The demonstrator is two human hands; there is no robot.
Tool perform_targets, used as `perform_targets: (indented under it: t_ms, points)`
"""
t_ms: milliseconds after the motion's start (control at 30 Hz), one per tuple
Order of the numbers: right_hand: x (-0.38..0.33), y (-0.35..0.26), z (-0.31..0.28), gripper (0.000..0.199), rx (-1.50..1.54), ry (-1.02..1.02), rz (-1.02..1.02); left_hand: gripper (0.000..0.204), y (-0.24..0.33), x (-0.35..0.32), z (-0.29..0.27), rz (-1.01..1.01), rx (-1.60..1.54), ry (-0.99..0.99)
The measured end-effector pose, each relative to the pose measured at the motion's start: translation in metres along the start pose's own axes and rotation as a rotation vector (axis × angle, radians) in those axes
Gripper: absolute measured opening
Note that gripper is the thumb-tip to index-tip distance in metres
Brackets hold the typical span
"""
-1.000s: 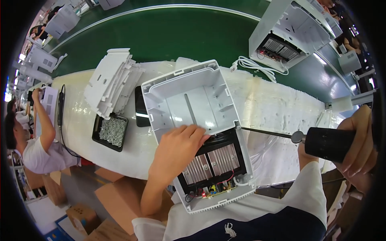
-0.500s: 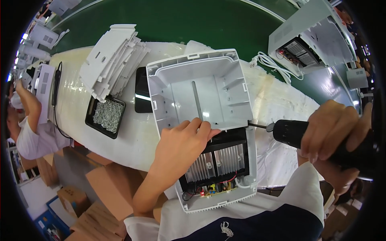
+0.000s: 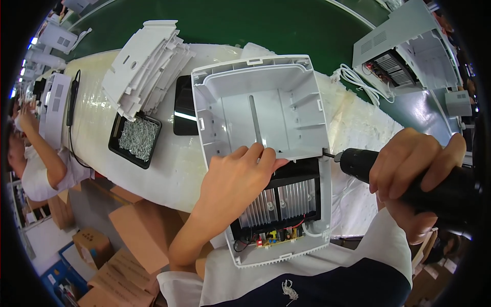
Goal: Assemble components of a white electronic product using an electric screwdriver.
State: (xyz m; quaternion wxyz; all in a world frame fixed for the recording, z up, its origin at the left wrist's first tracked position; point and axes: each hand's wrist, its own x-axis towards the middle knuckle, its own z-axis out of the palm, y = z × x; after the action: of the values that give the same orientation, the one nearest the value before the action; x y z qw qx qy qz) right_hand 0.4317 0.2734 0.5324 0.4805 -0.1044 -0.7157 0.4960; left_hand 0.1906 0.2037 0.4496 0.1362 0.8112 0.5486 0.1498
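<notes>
A white plastic appliance housing (image 3: 225,110) lies open-side up in front of me. Its near end holds a black-framed heating unit (image 3: 279,204) with ribbed metal fins and a small circuit board (image 3: 279,236) with wires. My left hand (image 3: 238,176) is closed over the housing's inner crosswise edge, its thumb pointing right; what lies under the fingertips is hidden. In my right hand (image 3: 409,166) is a black electric screwdriver (image 3: 355,162), held level. The thin bit points left and meets the housing's right wall near the crosswise edge. Whether a screw sits there cannot be seen.
Left of the housing are a black tray of screws (image 3: 138,140), stacked white panels (image 3: 140,66) and a dark flat slab (image 3: 185,110). Another housing (image 3: 404,56) with a white cord (image 3: 358,82) stands far right. Cardboard boxes (image 3: 143,235) lie below left; a co-worker (image 3: 46,158) sits beyond.
The screwdriver has moved left toward the housing, and less of its bit shows outside the wall. My left hand keeps its hold. The whole scene has shifted slightly in view.
</notes>
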Motion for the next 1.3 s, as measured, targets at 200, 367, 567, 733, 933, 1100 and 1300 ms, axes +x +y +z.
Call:
perform_targets:
  t_ms: [200, 367, 567, 733, 933, 1100, 1300]
  points:
    - [0.0, 0.01, -0.002, 0.058, 0.036, 0.045, -0.027, 0.031, 0.003, 0.004, -0.001, 0.014, 0.029, -0.021]
    - [-0.003, 0.02, -0.003, 0.056, 0.093, 0.09, -0.037, 0.031, 0.006, 0.006, -0.001, -0.002, 0.062, -0.05]
    - [-0.004, 0.024, -0.012, 0.057, 0.099, 0.044, -0.036, 0.031, 0.009, 0.01, -0.004, -0.002, 0.082, -0.061]
    - [-0.005, 0.029, -0.016, 0.057, 0.154, -0.018, -0.016, 0.032, 0.011, 0.011, -0.006, -0.01, 0.055, -0.065]
    - [-0.004, 0.037, -0.004, 0.053, 0.188, 0.181, 0.006, 0.017, 0.013, 0.002, -0.008, -0.065, 0.015, 0.028]
    - [-0.012, 0.027, -0.009, 0.054, 0.214, 0.222, 0.03, 0.028, -0.006, -0.029, 0.004, 0.019, -0.392, 0.609]
    - [-0.002, 0.031, -0.025, 0.054, 0.327, 0.03, 0.036, 0.071, 0.021, -0.119, 0.034, -0.462, -1.125, 0.408]
